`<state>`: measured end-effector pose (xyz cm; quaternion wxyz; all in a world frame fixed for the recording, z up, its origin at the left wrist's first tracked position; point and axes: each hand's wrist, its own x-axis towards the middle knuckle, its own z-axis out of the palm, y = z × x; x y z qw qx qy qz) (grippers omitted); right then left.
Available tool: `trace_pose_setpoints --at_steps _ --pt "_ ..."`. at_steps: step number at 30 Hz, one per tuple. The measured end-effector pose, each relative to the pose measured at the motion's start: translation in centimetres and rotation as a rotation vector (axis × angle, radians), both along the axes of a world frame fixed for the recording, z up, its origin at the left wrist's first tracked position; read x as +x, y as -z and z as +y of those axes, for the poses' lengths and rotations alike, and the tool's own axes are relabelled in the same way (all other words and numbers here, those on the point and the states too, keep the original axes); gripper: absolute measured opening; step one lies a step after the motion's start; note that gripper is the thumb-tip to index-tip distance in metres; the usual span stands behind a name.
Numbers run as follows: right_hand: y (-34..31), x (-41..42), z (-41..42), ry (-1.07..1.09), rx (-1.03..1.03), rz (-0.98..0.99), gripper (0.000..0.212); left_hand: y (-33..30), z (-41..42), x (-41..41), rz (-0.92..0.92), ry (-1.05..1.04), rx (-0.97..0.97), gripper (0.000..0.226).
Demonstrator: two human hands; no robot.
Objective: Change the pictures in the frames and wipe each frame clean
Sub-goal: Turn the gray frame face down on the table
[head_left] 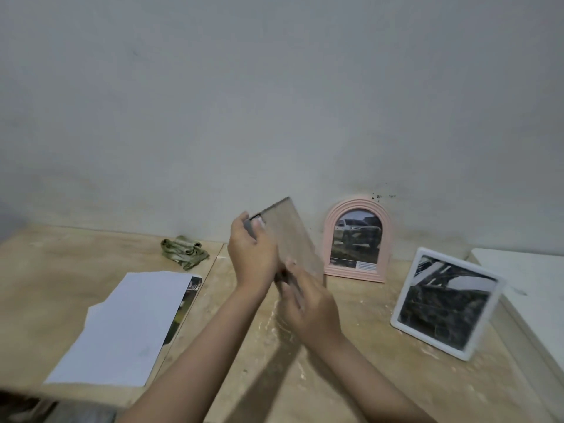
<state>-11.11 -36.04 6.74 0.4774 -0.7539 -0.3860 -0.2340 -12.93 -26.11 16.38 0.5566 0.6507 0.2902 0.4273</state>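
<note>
Frame (290, 236) — back showing, front hidden, both hands gripping

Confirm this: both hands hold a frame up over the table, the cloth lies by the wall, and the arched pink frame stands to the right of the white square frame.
One thing is wrong. In the head view the pink frame stands to the left of the white frame, not the right. The rest holds: left hand and right hand hold the frame, cloth by the wall.

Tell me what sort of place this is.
Probably a plain home room or makeshift work corner, not a shop. A bare plywood tabletop stands against a scuffed, unpainted-looking wall, with a pink arched frame and a white square frame standing on it, loose prints and a rag.
</note>
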Motion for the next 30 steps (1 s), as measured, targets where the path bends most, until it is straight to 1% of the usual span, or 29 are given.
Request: trace_pose_setpoints --at_steps 2,3,5,7,9,10,12,14,17,20,23,25,27,30 --pt "0.5 0.6 -1.1 0.012 -0.009 0.070 0.045 0.7 1.4 -0.6 -0.041 -0.060 -0.017 0.026" --pt "0.8 1.2 -2.0 0.054 0.000 0.147 0.051 0.9 2.1 -0.9 -0.048 -0.054 -0.013 0.024" --pt "1.8 2.9 -3.8 0.222 0.002 0.319 0.062 1.7 3.9 -1.4 -0.038 -0.007 -0.024 0.024" --pt "2.9 5.1 -5.8 0.417 -0.013 0.465 0.065 2.5 5.7 -2.1 -0.024 0.051 -0.063 0.026" --pt "3.5 6.9 -7.6 0.505 -0.009 0.586 0.063 3.3 7.3 -2.5 0.008 0.136 -0.137 0.027" --pt "3.6 7.3 -8.4 0.505 0.010 0.652 0.058 3.7 7.9 -2.7 0.025 0.179 -0.168 0.027" --pt "3.5 7.6 -9.2 0.438 0.047 0.746 0.041 4.6 8.7 -2.6 0.048 0.249 -0.219 0.028" --pt "3.7 7.4 -9.6 0.422 0.056 0.745 0.035 5.3 9.2 -2.0 0.067 0.286 -0.240 0.027" --pt "4.8 7.6 -10.1 0.511 0.105 0.778 0.035 6.2 9.2 -0.9 0.159 0.295 -0.218 0.027" --pt "6.1 7.6 -11.2 0.597 0.062 0.792 0.033 7.7 8.4 0.1 0.358 0.295 -0.206 0.033" --pt "7.7 7.5 -12.4 0.655 -0.023 0.807 0.032 11.9 7.5 -0.1 0.552 0.333 -0.296 0.028" --pt "9.1 7.4 -12.9 0.680 -0.073 0.853 0.032 15.5 6.8 -1.0 0.635 0.335 -0.275 0.029" --pt "10.4 6.8 -13.1 0.681 -0.132 0.882 0.029 18.4 6.0 -2.2 0.677 0.329 -0.203 0.034" --pt "11.8 5.5 -13.0 0.610 -0.205 0.937 0.023 21.0 4.9 -3.4 0.690 0.304 -0.185 0.040"
